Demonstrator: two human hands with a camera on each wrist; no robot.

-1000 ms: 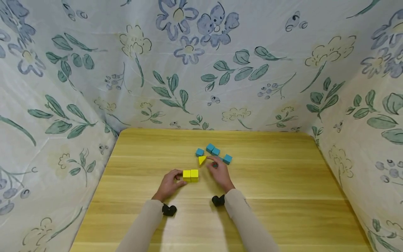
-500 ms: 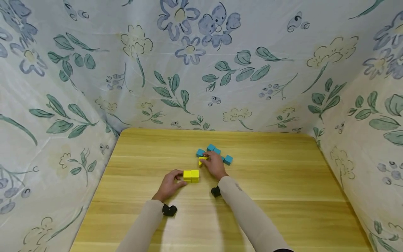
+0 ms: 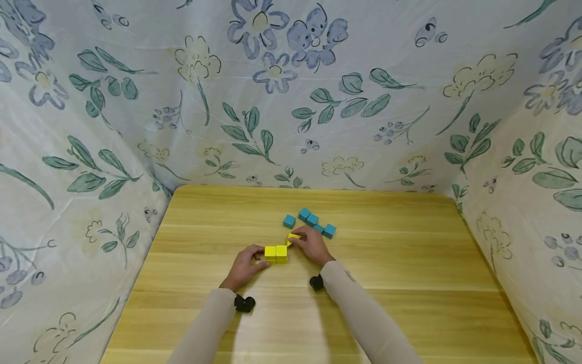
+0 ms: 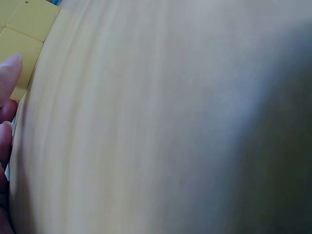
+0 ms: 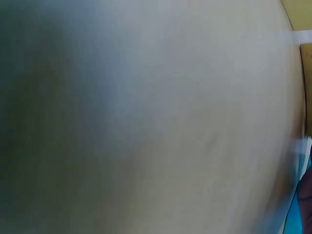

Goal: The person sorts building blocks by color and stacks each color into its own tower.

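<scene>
Several yellow cube blocks stand pressed together in a small stack on the wooden table. My left hand holds them at their left side, fingers behind and thumb in front. In the left wrist view the thumb lies against the yellow blocks, whose seams show. My right hand pinches a yellow triangular block between thumb and fingers, just behind and right of the stack. At the edge of the right wrist view are yellow surfaces and part of a finger.
Several blue blocks lie loosely grouped beyond my right hand, one blue cube apart on the left. Floral cloth hangs behind and at both sides of the wooden table.
My right hand took hold of the yellow triangular block near the blue ones and moved it toward me, closer to the yellow stack. The left hand has stayed in place.
</scene>
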